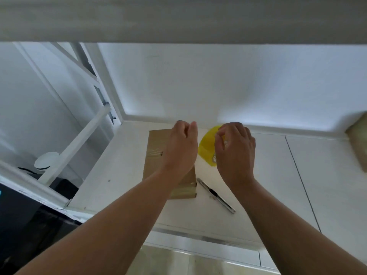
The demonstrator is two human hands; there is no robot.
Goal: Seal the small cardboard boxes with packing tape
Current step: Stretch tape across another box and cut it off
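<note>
On my feed the right hand [236,149] has its fingers and thumb curled in on the edge of the yellow tape dispenser [206,149], gripping it just right of the box. The left hand [181,147] hovers over the far half of the small cardboard box [155,155] with its fingers bent inward; I cannot tell whether it pinches anything. The box lies flat on the white counter [278,175], close to the back wall, with shiny tape showing across its middle and along its near end. A utility knife [215,194] lies on the counter just beside the box's near right corner. A second cardboard box [359,143] shows at the far right edge.
</note>
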